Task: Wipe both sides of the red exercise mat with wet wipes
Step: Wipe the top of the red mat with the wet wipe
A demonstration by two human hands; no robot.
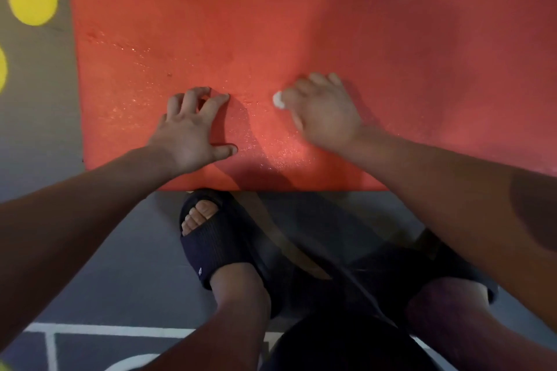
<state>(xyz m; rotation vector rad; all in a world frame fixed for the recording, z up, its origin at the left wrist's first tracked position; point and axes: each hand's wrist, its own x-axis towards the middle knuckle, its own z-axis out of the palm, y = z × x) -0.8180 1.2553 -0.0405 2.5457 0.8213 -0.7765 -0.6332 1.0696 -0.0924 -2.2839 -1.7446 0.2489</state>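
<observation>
The red foam mat [301, 24] lies flat on the grey floor, its grainy face speckled with wet. Near its front edge, the left hand [193, 132] props on spread, arched fingertips. The right hand [325, 111] pinches a wadded white wet wipe [278, 99] against the mat.

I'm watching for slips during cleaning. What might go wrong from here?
1. The left hand braces on its fingertips on a glistening wet patch of the red exercise mat, so it may slide.
2. The wet wipe is bunched small in the right hand, so strokes may miss patches.
3. The dark slide sandal sits at the mat's near edge and may dirty it.
</observation>
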